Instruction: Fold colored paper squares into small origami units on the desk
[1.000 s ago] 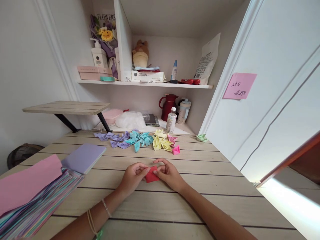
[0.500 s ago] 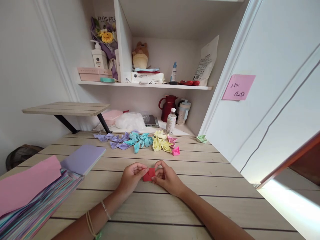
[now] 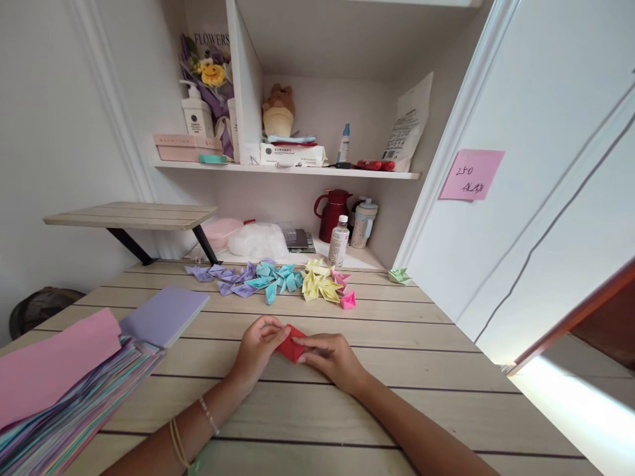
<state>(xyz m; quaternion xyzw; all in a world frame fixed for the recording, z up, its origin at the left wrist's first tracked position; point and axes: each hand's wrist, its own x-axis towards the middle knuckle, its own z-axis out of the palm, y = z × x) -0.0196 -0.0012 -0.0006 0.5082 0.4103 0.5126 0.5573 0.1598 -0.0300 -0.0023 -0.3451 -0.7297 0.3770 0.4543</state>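
A small folded red paper point(image 3: 290, 344) lies on the wooden table point(image 3: 317, 410), held between both my hands. My left hand point(image 3: 256, 350) pinches its left edge with curled fingers. My right hand point(image 3: 332, 357) presses its fingers down on the right side of the paper. Farther back on the table sits a row of finished folded paper shapes: purple point(image 3: 221, 276), blue point(image 3: 276, 276), yellow point(image 3: 317, 284) and pink point(image 3: 348, 299). One green shape point(image 3: 399, 274) sits alone by the wall.
A thick stack of coloured paper sheets point(image 3: 64, 383) with a purple pad point(image 3: 163, 316) lies at the left. Behind stand a water bottle point(image 3: 338, 240), a red jug point(image 3: 333, 213) and shelves with items. A pink note point(image 3: 471, 174) sticks to the right wall.
The red paper has been turned and flattened from a small upright fold. My right fingers now lie flatter over it, and both hands shifted slightly.
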